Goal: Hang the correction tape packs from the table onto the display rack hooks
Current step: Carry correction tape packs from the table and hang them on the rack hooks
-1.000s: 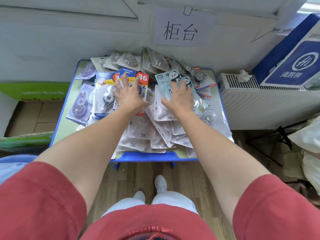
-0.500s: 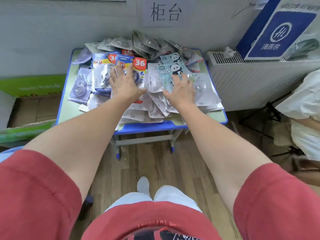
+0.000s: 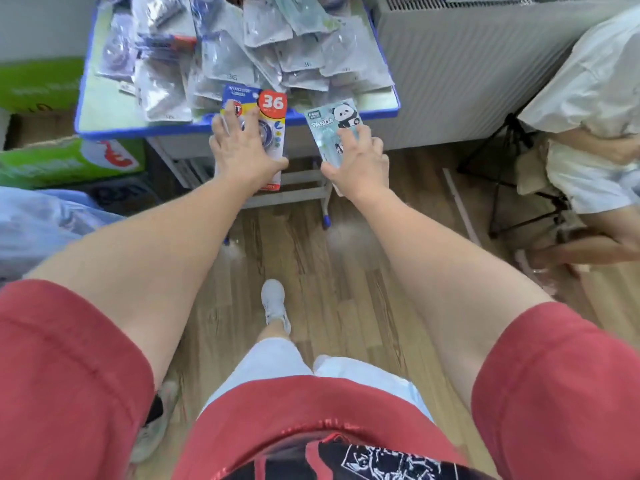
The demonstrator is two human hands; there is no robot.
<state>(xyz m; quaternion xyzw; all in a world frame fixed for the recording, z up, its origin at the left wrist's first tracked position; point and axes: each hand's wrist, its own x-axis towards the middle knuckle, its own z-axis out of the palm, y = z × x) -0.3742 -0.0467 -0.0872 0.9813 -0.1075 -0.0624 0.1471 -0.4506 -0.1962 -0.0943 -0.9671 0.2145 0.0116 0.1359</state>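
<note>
- Fingers (image 3: 221, 128) of the left hand (image 3: 242, 154) are curling over a blue-and-red "36" pack (image 3: 272, 105), the thumb pressing at its right edge.
- Fingers of the right hand (image 3: 360, 157) are clamping a pale panda pack (image 3: 332, 119), thumb at its left edge.
- Both packs are hanging just off the near edge of the blue-rimmed table (image 3: 114, 131), above the wooden floor (image 3: 311, 254).
- More correction tape packs (image 3: 263, 53) are lying heaped on the table.
- At the right, a person in white (image 3: 588, 91) is sitting.

Blue pack (image 3: 254, 109) reads "36"; teal pack (image 3: 332, 123) "PANDA".
</note>
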